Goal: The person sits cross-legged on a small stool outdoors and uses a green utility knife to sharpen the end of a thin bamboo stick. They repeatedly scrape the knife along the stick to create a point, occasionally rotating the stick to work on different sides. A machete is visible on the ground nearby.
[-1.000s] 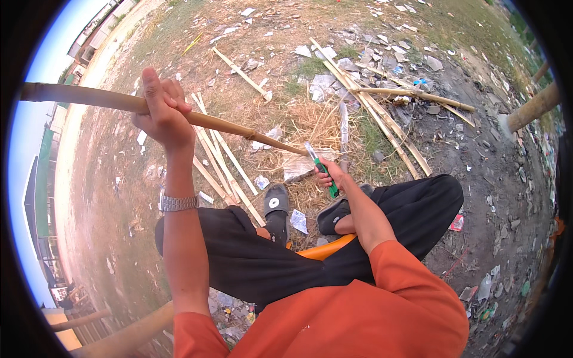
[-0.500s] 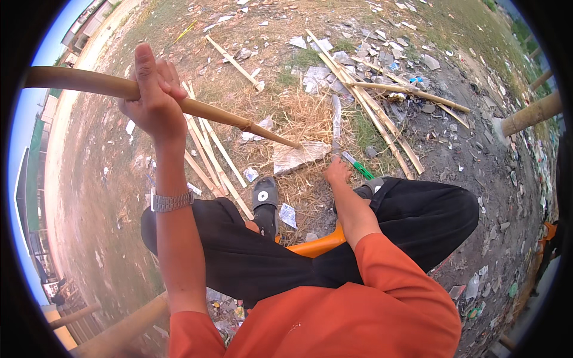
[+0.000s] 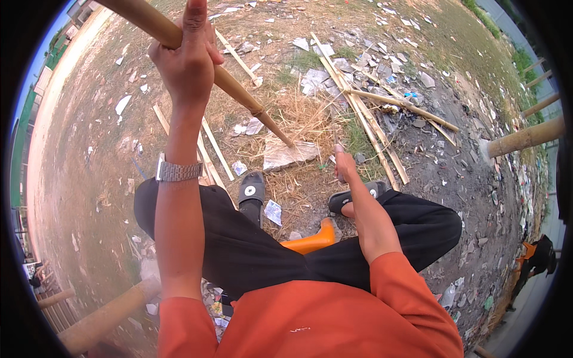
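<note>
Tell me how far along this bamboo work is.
Done: split bamboo strips already lie on the ground by the left leg.
In hand: the left hand grips a round bamboo pole, its tip on the ground. The right hand is low by the sandal; I can't tell if it holds anything.
Left: that pole looks whole and unsplit.

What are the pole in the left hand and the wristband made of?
Pole: looks like bamboo, bare and tan; a dark node ring shows near its tapered lower end. Left hand grips it. Wristband: apparently metal, silvery linked segments with a dull shine.
</note>
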`<state>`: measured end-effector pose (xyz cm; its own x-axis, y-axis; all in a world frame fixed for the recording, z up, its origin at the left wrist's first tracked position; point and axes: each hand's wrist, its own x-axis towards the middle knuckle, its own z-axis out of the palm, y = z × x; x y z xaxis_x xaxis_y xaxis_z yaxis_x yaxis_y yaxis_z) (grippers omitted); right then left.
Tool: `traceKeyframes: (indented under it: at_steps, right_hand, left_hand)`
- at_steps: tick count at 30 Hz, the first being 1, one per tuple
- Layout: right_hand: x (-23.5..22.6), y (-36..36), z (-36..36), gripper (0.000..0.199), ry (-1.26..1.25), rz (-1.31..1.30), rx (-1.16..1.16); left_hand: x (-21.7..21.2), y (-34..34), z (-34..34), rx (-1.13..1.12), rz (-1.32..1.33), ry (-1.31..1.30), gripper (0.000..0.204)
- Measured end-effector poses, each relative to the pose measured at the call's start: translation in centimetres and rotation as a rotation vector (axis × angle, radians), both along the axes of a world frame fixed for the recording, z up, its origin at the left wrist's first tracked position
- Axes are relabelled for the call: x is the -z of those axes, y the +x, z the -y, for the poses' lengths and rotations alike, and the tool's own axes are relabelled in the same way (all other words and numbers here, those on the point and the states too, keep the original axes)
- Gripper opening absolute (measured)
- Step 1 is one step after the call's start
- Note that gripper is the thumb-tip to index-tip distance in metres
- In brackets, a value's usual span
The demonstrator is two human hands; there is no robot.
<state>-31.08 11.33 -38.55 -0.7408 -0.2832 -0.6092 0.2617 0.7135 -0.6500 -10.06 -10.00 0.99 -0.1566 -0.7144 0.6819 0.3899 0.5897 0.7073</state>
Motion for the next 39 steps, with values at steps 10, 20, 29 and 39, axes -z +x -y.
traceKeyframes:
  at_steps: [10,20,29,39]
  right_hand:
    - [-12.7,7.2,-3.5,0.035,-0.913,0.024,-0.064]
    - [-0.5,11.7,-4.8,0.038,-0.006,-0.278,-0.574]
    - [-2.6,6.9,-4.5,0.018,-0.575,1.270,-0.071]
    - [-11.7,10.7,-0.2,0.020,-0.740,0.138,-0.229]
  left_hand:
    - [-0.9,-3.1,0.7,-0.136,0.171,0.033,0.046]
    - [-0.7,-3.2,-1.1,-0.119,0.107,-0.025,0.045]
    - [-0.9,-3.9,0.3,-0.288,0.082,-0.119,0.046]
    - [-0.9,-2.4,0.1,-0.353,0.107,-0.116,0.046]
